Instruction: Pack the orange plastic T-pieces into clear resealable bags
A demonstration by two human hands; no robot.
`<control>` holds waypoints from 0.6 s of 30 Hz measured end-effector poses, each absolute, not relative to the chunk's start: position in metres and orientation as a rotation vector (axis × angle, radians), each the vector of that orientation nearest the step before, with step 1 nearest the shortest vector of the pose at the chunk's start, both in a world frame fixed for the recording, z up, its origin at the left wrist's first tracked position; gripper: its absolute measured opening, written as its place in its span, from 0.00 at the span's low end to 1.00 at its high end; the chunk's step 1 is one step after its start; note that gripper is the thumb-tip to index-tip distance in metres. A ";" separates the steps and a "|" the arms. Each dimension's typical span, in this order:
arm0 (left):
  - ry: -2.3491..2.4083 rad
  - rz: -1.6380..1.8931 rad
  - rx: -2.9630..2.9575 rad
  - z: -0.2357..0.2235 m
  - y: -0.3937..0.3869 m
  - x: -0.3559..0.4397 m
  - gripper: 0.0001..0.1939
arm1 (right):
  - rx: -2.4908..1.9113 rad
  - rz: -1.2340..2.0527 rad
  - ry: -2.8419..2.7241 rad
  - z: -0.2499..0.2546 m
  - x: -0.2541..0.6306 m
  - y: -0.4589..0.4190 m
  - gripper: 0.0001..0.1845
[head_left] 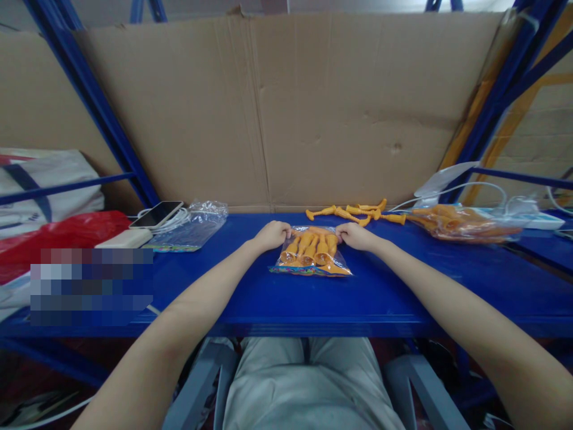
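Observation:
A clear plastic bag with several orange plastic pieces inside lies flat on the blue table in front of me. Each piece flares into a hollow, cup-like end facing me. My left hand pinches the bag's far left corner, fingers closed. At the far right corner, my right hand grips the bag the same way. The bag's near edge carries a coloured printed strip. Just beyond my hands, several loose orange pieces lie in a scattered row; their exact kind I cannot tell.
Another filled bag of orange pieces rests at the right, by a white power strip and cables. Flat clear bags, a phone and red plastic are at the left. Cardboard walls the back between blue posts.

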State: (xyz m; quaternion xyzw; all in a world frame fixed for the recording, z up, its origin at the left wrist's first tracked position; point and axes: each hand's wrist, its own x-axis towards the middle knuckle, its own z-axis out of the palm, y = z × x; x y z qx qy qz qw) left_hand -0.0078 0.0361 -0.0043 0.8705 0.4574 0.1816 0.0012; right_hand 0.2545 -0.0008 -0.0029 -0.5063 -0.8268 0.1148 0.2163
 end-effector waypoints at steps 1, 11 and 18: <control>1.436 0.571 2.733 -0.004 0.036 -0.008 0.15 | -1.406 0.319 -2.290 -0.003 0.255 -0.001 0.12; 1.433 0.581 2.711 -0.004 0.035 -0.008 0.15 | -1.383 0.306 -2.291 -0.005 0.255 0.001 0.13; 1.418 0.575 2.719 -0.004 0.035 -0.008 0.15 | -1.409 0.317 -2.280 -0.005 0.255 0.002 0.12</control>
